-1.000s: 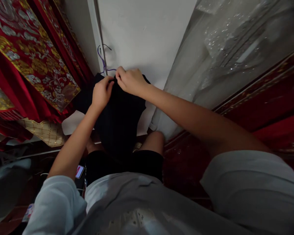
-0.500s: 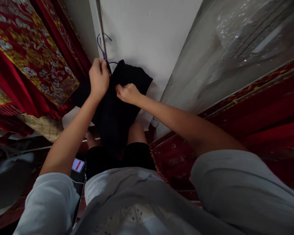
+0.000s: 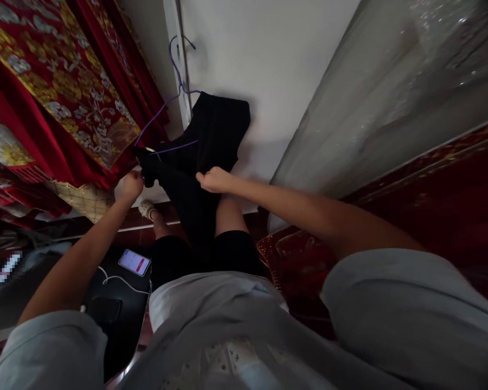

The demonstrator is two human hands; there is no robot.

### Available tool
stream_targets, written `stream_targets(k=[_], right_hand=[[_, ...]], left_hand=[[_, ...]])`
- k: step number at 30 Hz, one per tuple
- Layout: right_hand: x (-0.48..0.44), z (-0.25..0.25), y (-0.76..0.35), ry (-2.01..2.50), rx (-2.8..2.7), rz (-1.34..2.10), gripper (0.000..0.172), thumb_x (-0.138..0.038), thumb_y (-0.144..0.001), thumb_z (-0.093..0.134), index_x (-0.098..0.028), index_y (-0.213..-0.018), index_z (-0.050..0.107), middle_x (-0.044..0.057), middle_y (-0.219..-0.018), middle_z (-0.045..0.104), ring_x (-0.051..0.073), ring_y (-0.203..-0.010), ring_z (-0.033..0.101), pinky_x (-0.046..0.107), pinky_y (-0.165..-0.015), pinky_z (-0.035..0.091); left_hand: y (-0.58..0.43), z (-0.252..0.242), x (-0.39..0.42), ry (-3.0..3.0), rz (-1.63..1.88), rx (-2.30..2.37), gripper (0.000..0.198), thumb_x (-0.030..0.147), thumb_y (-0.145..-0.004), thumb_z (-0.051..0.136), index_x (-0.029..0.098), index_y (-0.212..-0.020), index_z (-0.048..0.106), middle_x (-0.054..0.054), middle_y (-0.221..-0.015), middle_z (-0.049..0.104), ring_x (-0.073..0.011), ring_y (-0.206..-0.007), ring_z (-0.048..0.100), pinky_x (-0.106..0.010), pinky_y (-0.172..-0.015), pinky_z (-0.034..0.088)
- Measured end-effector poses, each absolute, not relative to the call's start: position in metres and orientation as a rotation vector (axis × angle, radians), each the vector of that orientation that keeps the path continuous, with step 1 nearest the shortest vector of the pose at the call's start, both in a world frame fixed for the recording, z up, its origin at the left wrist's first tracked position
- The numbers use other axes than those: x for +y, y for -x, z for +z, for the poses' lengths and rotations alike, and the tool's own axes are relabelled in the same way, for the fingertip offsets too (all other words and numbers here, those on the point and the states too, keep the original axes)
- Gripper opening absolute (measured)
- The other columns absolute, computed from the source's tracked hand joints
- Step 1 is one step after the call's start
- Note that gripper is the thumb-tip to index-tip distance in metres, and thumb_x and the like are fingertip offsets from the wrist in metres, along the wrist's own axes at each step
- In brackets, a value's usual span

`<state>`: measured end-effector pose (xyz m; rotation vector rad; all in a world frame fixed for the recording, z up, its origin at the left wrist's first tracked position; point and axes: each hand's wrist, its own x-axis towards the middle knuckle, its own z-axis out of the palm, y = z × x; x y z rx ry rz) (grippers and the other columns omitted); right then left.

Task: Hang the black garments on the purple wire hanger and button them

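1. Clear plastic sheeting (image 3: 390,97): right half of the frame, glittering, draped over pale cloth. A dark red patterned fabric (image 3: 439,184) lies below it.

2. Red embroidered cloth (image 3: 44,81): upper left, gold and silver flower work, hanging in folds.

3. White wall (image 3: 268,43): top centre, with a pale upright trim at its left edge.

4. Black garment (image 3: 215,130): centre of the frame, hanging against the wall and spreading down and left toward both hands.

5. Purple wire hanger (image 3: 180,81): hook caught at the trim near the top. One arm slants down to the left, and the lower bar crosses the front of the garment.

6. Right hand (image 3: 212,180): centre, fingers curled into a closed fist on a fold of the black cloth.

7. Left hand (image 3: 132,184): left of centre, fingers closed on the garment's lower left corner, just beside the hanger's left tip.

8. Phone (image 3: 134,262): lower left, screen lit, on a dark surface with a white cable (image 3: 114,279) beside it.

Handling note (a judgement): the hanger sits skewed, so the two grips are best kept level and the pull light. A hard tug could slip the hook off the trim. Working the cloth along the wire arm a little at a time, rather than dragging it, should avoid bunching.
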<state>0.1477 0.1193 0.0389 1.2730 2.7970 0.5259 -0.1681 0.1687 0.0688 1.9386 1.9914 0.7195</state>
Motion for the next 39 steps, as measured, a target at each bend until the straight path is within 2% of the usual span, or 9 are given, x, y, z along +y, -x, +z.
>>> stream_targets(k=[4,9,18,22,25,27,33,36,39], right_hand=[[0.113,0.040,-0.165,-1.289,2.767,0.517,0.041,-0.023,-0.105,0.030,0.000,-0.125,0.059,0.019,-0.085,0.074,0.029,-0.082,0.072,0.035,-0.067,0.041],[0.103,0.039,-0.180,-1.278,2.689,0.454,0.039,-0.021,-0.103,0.035,0.001,-0.123,0.060,0.023,-0.090,0.075,0.033,-0.085,0.074,0.035,-0.068,0.041],[0.093,0.026,-0.174,-1.426,2.868,-0.105,0.038,-0.020,-0.097,0.051,-0.006,-0.132,0.057,0.021,-0.107,0.074,0.030,-0.097,0.072,0.038,-0.084,0.052],[0.090,0.057,-0.143,-1.402,3.247,-1.130,0.063,-0.028,-0.079,0.078,-0.013,-0.135,0.053,0.015,-0.133,0.064,0.023,-0.114,0.065,0.034,-0.099,0.054],[0.083,0.086,-0.118,-1.295,2.965,-2.076,0.041,-0.040,-0.079,0.080,-0.015,-0.107,0.065,0.010,-0.109,0.071,0.020,-0.097,0.066,0.033,-0.089,0.056],[0.078,0.102,-0.107,-1.284,2.704,-2.375,0.034,-0.037,-0.072,0.084,-0.014,-0.090,0.066,0.008,-0.093,0.071,0.019,-0.087,0.066,0.030,-0.081,0.056],[0.087,0.128,-0.110,-1.775,2.869,-2.187,0.017,-0.005,-0.061,0.067,-0.015,-0.074,0.062,-0.002,-0.070,0.061,0.013,-0.068,0.056,0.025,-0.064,0.046],[0.103,0.138,-0.126,-1.912,3.263,-1.867,0.016,-0.004,-0.063,0.061,-0.017,-0.073,0.060,-0.003,-0.072,0.059,0.013,-0.073,0.056,0.026,-0.076,0.048],[0.117,0.142,-0.140,-1.996,3.319,-1.801,0.014,-0.010,-0.070,0.061,-0.017,-0.081,0.065,0.000,-0.082,0.066,0.016,-0.087,0.061,0.030,-0.091,0.050]], left_hand=[[0.154,0.074,0.148,-2.351,0.426,2.015,0.033,0.023,-0.099,0.040,0.014,-0.105,0.071,-0.019,-0.111,0.075,-0.0291,-0.105,0.070,-0.038,-0.094,0.053],[0.133,0.076,0.134,-2.563,0.031,1.980,0.025,0.029,-0.093,0.054,0.013,-0.098,0.072,-0.020,-0.103,0.074,-0.0342,-0.101,0.070,-0.041,-0.089,0.051],[0.085,0.105,0.131,-2.410,1.281,1.033,0.028,0.038,-0.106,0.044,0.020,-0.087,0.052,-0.002,-0.079,0.056,-0.0169,-0.074,0.054,-0.029,-0.075,0.046],[0.060,0.121,0.122,-2.329,1.398,0.878,0.033,0.043,-0.109,0.041,0.020,-0.090,0.052,-0.002,-0.080,0.053,-0.0166,-0.076,0.054,-0.029,-0.076,0.047],[0.057,0.127,0.120,-2.304,1.399,0.873,0.032,0.042,-0.108,0.047,0.019,-0.087,0.053,-0.002,-0.079,0.054,-0.0159,-0.076,0.054,-0.028,-0.076,0.047],[0.063,0.125,0.119,-2.247,1.314,0.885,0.031,0.041,-0.105,0.051,0.018,-0.084,0.055,-0.002,-0.078,0.056,-0.0155,-0.076,0.055,-0.027,-0.076,0.047],[0.098,0.088,0.097,-1.854,0.694,0.874,0.042,0.056,-0.100,0.052,0.018,-0.096,0.069,-0.008,-0.095,0.073,-0.0219,-0.090,0.068,-0.032,-0.083,0.054],[0.113,0.068,0.087,-1.868,0.414,0.822,0.041,0.054,-0.086,0.073,0.016,-0.098,0.072,-0.008,-0.095,0.076,-0.0238,-0.089,0.069,-0.032,-0.080,0.055],[0.120,0.061,0.086,-1.873,0.560,0.854,0.041,0.052,-0.080,0.079,0.014,-0.094,0.072,-0.006,-0.092,0.075,-0.0213,-0.086,0.068,-0.031,-0.079,0.055]])
